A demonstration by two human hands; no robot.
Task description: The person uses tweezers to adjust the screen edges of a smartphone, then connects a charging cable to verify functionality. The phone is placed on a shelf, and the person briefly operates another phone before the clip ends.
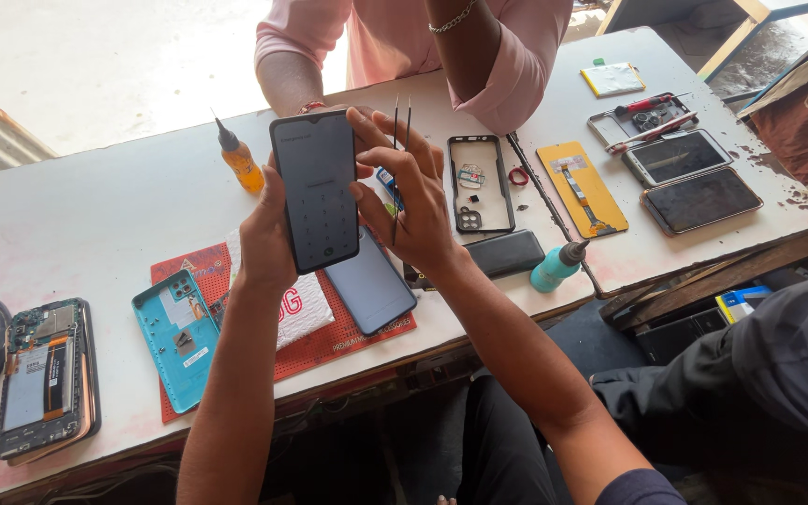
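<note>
Smartphone (315, 190) held upright above the table (95, 224), its dark screen lit with a faint keypad.

It is gripped at its lower left edge by the left hand (266, 238); the right hand (411, 201) steadies its right edge while tweezers (400, 150) are pinched there too. The glass could be scratched by the tweezer tips, or the phone dropped onto the red mat (329, 346).

At the left edge of the frame an opened phone (47, 379) lies with its battery and board bare. Beside it a teal back cover (176, 339) rests on a red work mat (329, 344). An orange dropper bottle (238, 160) stands upper left of centre, a teal bottle (555, 266) lower right of centre. Farther right lie a clear phone case (480, 182), a yellow screen panel (582, 189) and two dark-screened phones (689, 178). A person in a pink shirt (395, 37) leans in at the top.
</note>
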